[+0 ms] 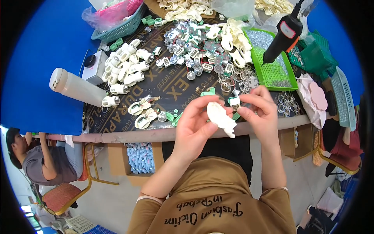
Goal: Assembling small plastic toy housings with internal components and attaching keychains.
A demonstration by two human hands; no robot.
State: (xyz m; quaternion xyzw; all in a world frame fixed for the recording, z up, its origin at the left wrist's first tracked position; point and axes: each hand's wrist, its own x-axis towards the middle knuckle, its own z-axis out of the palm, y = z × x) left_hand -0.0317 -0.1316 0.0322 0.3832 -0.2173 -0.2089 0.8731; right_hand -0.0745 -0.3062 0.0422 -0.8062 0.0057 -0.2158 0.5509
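"Where is the cream plastic shell (pixel 221 118) from your hands?"

"In my left hand (pixel 198 124), which is closed on it, thumb and fingers together around its edge, so that hand is plainly the nearer. Its long axis slants, upper end to the left, lower end rightward and toward my body"

"And the right hand?"

"My right hand (pixel 257 108) pinches a small white-and-green electronic module (pixel 234 102) between thumb and fingertips. It sits just right of the shell's upper end; whether they touch, I can't tell"

"Anything in the way?"

"Nothing I can make out between the two. I hold both at the near edge of the desk (pixel 163 85). Metal rings (pixel 288 105) lie right of my right hand; farther off, a black electric screwdriver (pixel 286 35) hangs by a green tray (pixel 272 72). Left of my left hand are green plastic pieces (pixel 170 116), then opened cream shells (pixel 144 121) with wires"
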